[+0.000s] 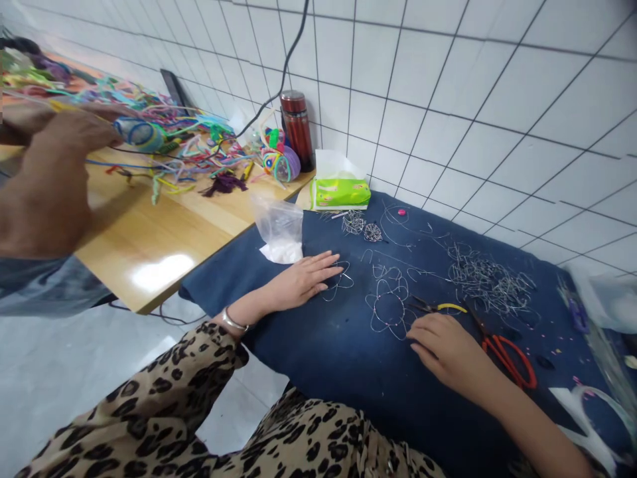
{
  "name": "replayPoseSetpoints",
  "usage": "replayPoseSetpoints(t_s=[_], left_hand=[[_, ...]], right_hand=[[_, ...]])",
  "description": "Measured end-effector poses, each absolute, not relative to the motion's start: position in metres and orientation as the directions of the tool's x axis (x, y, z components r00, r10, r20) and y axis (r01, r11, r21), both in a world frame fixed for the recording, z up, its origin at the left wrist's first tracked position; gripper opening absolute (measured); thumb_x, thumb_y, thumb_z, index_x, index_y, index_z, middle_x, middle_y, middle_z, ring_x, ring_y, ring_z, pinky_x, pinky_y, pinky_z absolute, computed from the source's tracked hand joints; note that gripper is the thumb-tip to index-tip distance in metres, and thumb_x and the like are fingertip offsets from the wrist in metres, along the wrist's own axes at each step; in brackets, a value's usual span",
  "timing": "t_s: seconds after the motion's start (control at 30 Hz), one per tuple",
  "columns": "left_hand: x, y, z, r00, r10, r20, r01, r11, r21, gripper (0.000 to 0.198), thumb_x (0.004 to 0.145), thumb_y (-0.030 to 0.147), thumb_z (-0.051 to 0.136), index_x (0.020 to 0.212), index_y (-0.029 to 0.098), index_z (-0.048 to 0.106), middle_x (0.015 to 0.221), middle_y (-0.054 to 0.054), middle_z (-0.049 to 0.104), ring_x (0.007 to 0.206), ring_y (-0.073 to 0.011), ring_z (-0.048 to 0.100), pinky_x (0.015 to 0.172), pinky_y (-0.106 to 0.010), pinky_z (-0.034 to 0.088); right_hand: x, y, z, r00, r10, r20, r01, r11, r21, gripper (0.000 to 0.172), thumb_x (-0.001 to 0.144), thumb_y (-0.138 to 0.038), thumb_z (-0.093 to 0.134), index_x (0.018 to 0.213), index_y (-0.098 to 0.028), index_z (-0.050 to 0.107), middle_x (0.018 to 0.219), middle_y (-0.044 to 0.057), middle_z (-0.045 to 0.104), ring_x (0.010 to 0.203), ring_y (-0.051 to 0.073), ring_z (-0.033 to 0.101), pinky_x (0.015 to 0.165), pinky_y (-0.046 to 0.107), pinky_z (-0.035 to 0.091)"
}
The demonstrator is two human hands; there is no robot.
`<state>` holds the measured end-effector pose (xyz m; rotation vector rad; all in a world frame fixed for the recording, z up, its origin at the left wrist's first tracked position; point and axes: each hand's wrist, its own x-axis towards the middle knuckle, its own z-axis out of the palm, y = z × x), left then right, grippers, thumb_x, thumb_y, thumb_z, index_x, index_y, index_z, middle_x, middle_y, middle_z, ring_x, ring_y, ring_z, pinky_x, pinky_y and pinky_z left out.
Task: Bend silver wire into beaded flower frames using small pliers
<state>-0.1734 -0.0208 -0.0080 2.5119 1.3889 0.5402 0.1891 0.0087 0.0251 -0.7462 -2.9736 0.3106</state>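
My left hand [303,282] lies flat on the dark blue cloth [318,345], fingers stretched toward a small bent wire piece [343,282] and partly over its edge. To the right, a flower-shaped wire frame [389,309] with looped petals rests on the cloth. The fingertips of my right hand [438,342] are at its lower right edge, fingers bent and close together; whether they pinch the wire is too small to tell. Pliers with a yellow handle [452,307] lie just above my right hand, and scissors with red handles [512,358] lie beyond it.
A wire tangle [490,279], wire balls [353,223], a green tissue pack [341,192] and a plastic bag [281,229] lie on the cloth. At left, another person's hand [60,153] is over a wooden table [164,232] with colourful cords and a red thermos [297,129].
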Motion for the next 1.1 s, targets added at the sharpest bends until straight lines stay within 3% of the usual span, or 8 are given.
replayPoseSetpoints(t_s=[0.23,0.4,0.57,0.8,1.1], left_hand=[[-0.207,-0.007,0.004,0.601,0.792,0.109,0.65,-0.564,0.51,0.055,0.078,0.025,0.063,0.13,0.029,0.044,0.146,-0.007,0.028,0.136,-0.0242,0.021,0.108,-0.047,0.027],[-0.226,-0.007,0.015,0.571,0.82,0.049,0.675,-0.502,0.54,0.059,0.076,0.026,0.066,0.13,0.029,0.042,0.146,-0.006,0.028,0.135,-0.0229,0.024,0.108,-0.045,0.027],[-0.221,-0.011,0.008,0.548,0.832,0.084,0.68,-0.501,0.536,0.048,0.073,0.027,0.068,0.118,0.023,0.053,0.141,-0.01,0.037,0.132,-0.0243,0.03,0.106,-0.046,0.03],[-0.212,-0.016,0.0,0.505,0.857,0.105,0.689,-0.473,0.549,0.021,0.074,0.026,0.066,0.092,0.019,0.058,0.136,-0.01,0.042,0.131,-0.0242,0.031,0.103,-0.044,0.034],[-0.213,-0.016,-0.011,0.515,0.84,0.17,0.656,-0.514,0.553,0.007,0.078,0.024,0.061,0.074,0.019,0.063,0.131,-0.008,0.049,0.13,-0.0235,0.034,0.106,-0.044,0.033]], right_hand=[[0.183,0.0,0.024,-0.887,0.461,-0.023,0.457,0.871,-0.182,0.022,0.084,-0.017,0.047,0.102,-0.023,0.059,0.1,0.005,0.061,0.097,0.021,0.052,0.084,0.041,0.041],[0.173,-0.004,0.029,-0.901,0.429,0.072,0.411,0.893,-0.182,0.021,0.085,-0.015,0.046,0.099,-0.021,0.06,0.096,0.005,0.063,0.094,0.021,0.052,0.086,0.04,0.039],[0.151,-0.003,0.037,-0.9,0.411,0.144,0.383,0.904,-0.188,0.02,0.085,-0.016,0.048,0.099,-0.02,0.061,0.089,0.006,0.063,0.088,0.02,0.053,0.082,0.038,0.04],[0.083,0.001,0.033,-0.937,0.349,0.029,0.342,0.931,-0.128,0.028,0.086,-0.016,0.044,0.112,-0.019,0.056,0.09,0.009,0.059,0.09,0.022,0.048,0.08,0.038,0.036],[0.038,0.007,0.014,-0.912,0.407,-0.043,0.41,0.907,-0.095,0.047,0.083,-0.037,0.056,0.124,-0.018,0.047,0.102,0.011,0.055,0.099,0.026,0.044,0.085,0.041,0.034]])
